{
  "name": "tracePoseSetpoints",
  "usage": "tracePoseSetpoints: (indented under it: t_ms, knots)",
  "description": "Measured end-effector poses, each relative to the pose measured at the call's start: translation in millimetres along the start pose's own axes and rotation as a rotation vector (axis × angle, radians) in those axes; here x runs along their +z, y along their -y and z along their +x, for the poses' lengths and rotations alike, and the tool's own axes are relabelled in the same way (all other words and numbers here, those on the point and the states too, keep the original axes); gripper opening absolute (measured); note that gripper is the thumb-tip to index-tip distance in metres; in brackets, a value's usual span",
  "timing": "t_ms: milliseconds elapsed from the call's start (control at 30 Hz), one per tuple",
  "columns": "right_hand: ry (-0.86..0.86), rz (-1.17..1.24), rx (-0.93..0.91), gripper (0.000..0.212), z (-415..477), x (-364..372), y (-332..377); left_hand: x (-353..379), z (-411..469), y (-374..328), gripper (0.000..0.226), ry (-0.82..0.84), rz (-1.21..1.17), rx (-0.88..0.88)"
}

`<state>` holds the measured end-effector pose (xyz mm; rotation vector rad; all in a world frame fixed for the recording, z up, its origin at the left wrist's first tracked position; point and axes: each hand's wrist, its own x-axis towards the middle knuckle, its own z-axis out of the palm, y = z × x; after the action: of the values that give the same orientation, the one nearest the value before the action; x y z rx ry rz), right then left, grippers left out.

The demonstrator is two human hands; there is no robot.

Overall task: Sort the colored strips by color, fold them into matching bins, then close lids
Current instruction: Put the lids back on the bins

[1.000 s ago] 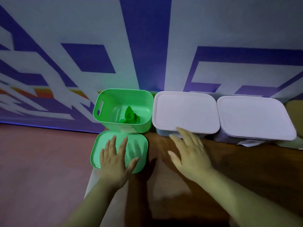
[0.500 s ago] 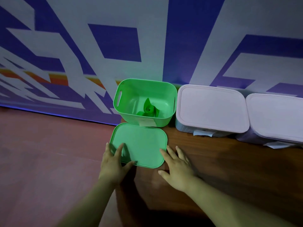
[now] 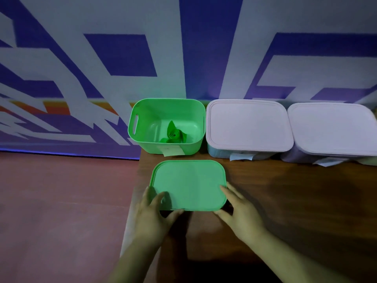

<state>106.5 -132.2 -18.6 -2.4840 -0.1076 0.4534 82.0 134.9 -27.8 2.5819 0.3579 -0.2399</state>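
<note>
A green bin [image 3: 142, 123] stands open at the table's back left, with a rolled green strip [image 3: 173, 135] lying on its floor. In front of it is the green lid [image 3: 188, 183], its near edge raised off the wooden table [image 3: 295, 201]. My left hand [image 3: 152, 213] grips the lid's near left corner, thumb on top. My right hand [image 3: 239, 211] holds the near right corner. To the right, two pale bins have their lids on: the middle one [image 3: 247, 125] and the right one [image 3: 334, 130].
A wall [image 3: 122, 58] with blue and white shapes rises right behind the bins. The table's left edge runs beside my left hand, with reddish floor [image 3: 61, 211] beyond it. Paper labels hang from the bins' front faces.
My right hand left the middle bin's lid and came to the green lid's right corner. My left hand slid from the lid's top to its near left corner. The view shifted left.
</note>
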Motion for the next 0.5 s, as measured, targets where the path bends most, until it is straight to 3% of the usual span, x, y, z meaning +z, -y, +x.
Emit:
tracePoseSetpoints:
  t_ms: [200,333,500]
  knots:
    - [-0.217,-0.104,-0.096,0.051,-19,-44,-9,-19,-13,-30,0.075,-0.106,-0.066,0.118]
    - [-0.368,0.118,-0.1,0.04,-37,-65,-2,-32,-30,-62,0.068,-0.183,-0.143,0.119]
    - [-0.467,0.65,0.132,0.035,-52,-95,11,-34,-71,-103,0.082,-0.143,-0.169,0.183]
